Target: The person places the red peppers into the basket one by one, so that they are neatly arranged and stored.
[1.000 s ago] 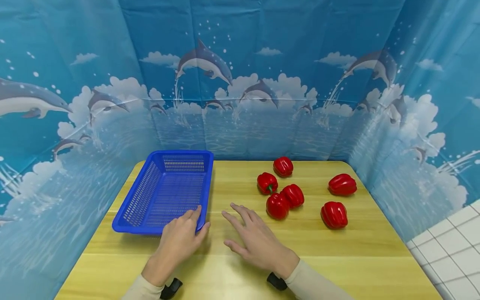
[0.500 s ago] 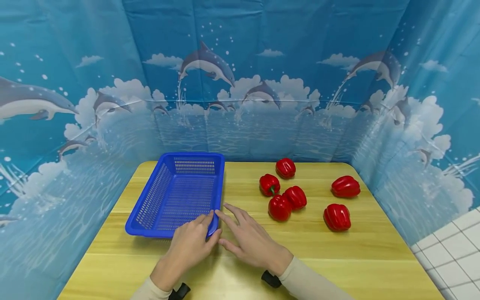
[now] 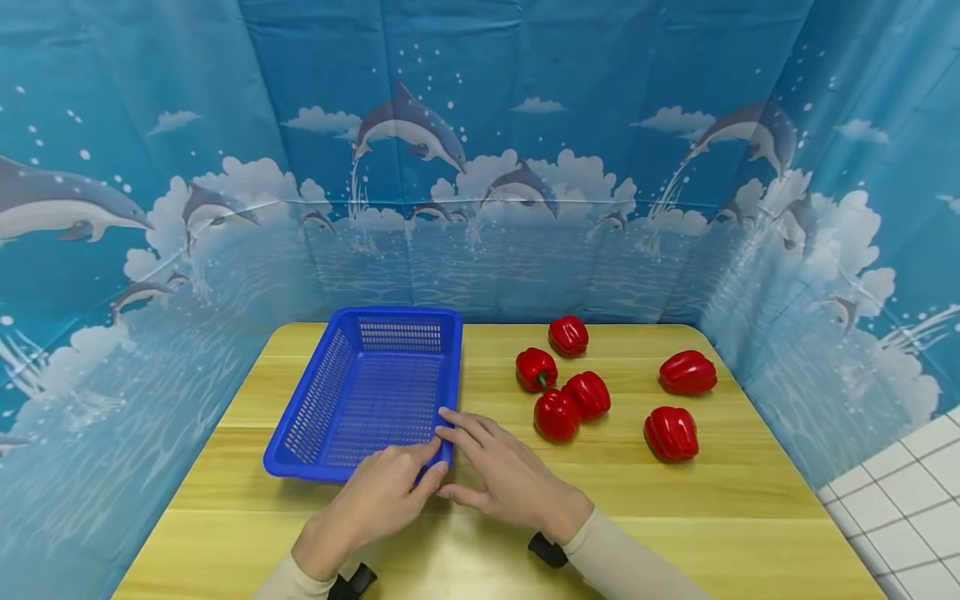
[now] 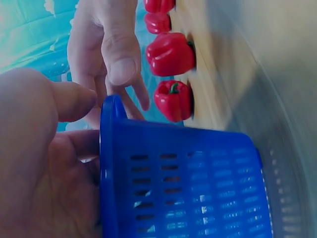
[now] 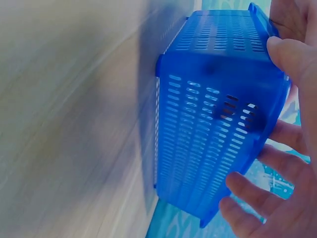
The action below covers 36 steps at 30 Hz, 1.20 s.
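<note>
The blue plastic basket (image 3: pixel 397 375), with slotted walls, sits on the left half of the wooden table. My left hand (image 3: pixel 382 487) grips its near right corner, fingers over the rim and thumb outside, as the left wrist view (image 4: pixel 44 148) also shows. My right hand (image 3: pixel 513 479) lies along the basket's right side, its fingers extended and fingertips at the rim. In the right wrist view, the fingers (image 5: pixel 252 191) are spread beside the slotted wall. The fingertips of both hands are close together at that corner. The basket holds nothing.
Several red bell peppers lie right of the basket: a loose group including one with a green stem (image 3: pixel 536 369) and another pepper (image 3: pixel 567 336) at the back, then two (image 3: pixel 687 372) farther right. A dolphin-print curtain (image 3: pixel 480 167) stands behind the table (image 3: pixel 712 517).
The basket has shifted right along the table with my left hand. My right hand has come from beside the basket to its right rim. The peppers have stayed put.
</note>
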{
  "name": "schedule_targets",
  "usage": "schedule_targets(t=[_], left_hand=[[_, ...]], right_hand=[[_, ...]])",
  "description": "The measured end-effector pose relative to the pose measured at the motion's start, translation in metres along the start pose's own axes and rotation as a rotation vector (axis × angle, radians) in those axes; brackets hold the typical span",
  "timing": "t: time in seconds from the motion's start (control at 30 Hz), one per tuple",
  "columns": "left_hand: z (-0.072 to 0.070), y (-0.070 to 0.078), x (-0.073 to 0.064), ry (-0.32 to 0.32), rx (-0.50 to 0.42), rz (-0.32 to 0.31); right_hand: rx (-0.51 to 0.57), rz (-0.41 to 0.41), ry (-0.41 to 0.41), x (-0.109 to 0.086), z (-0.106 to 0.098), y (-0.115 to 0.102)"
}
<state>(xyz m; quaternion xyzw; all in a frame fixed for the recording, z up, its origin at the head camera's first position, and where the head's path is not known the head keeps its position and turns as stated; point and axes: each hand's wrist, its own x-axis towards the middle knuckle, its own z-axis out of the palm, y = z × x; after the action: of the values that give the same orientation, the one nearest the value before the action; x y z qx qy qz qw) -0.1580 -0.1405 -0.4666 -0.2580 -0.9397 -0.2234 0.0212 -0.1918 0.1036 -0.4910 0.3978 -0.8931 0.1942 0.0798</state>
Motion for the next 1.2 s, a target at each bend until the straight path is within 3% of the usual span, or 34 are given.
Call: schedule_targets(t=[0.17,0.37,0.5,0.6,0.73,0.9,1.07,1.2], left_hand=[[-0.001,0.000,0.000,0.014,-0.052,0.042],[-0.003,-0.012,-0.005,0.175,0.000,0.010],[-0.007,-0.031,-0.013,0.323,0.116,-0.050],[-0.013,-0.048,-0.019,0.383,0.171,-0.159],[-0.026,-0.066,-0.025,0.333,0.160,-0.323],[-0.032,-0.075,-0.027,0.206,0.121,-0.414],[-0.023,-0.061,-0.022,0.151,0.146,-0.456],[-0.012,-0.044,-0.019,0.168,0.159,-0.471]], right_hand=[[0.021,0.032,-0.002,0.001,-0.002,0.000],[-0.015,0.064,0.002,0.000,-0.004,-0.002],[-0.032,0.079,-0.021,-0.002,-0.006,-0.003],[-0.031,0.094,-0.042,-0.006,-0.007,-0.003],[-0.020,0.109,-0.039,-0.014,-0.011,-0.003],[0.010,0.135,-0.041,-0.025,-0.014,0.000],[0.040,0.155,-0.044,-0.037,-0.023,0.009],[0.037,0.151,-0.015,-0.049,-0.031,0.019]])
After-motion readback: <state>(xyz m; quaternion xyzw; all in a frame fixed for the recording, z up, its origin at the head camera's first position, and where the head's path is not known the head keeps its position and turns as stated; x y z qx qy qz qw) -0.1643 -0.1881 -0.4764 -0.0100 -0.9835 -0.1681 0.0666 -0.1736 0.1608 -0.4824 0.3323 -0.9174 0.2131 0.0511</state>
